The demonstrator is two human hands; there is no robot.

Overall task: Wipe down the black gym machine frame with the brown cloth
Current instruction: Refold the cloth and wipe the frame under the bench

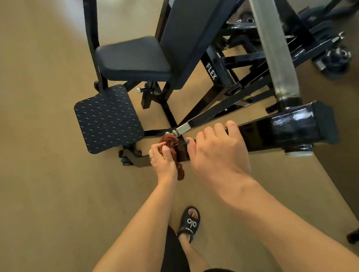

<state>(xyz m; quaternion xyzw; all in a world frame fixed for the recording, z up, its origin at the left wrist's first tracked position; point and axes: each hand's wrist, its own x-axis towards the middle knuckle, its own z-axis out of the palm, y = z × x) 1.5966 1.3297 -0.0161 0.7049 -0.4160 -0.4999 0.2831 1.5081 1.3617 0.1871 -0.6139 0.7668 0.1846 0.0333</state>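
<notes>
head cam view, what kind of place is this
Most likely a gym or home workout room. A black weight machine with a padded seat and a "FLEX" label fills the view, with a tread-plate footrest and weight plates on the tan floor.

Left hand (pixel 162 160) grips the bunched brown cloth (pixel 171 144) against the black frame beam (pixel 277 129) at its lower end — right hand (pixel 218 148) rests on the beam just beside, fingers curled over its top edge.
</notes>
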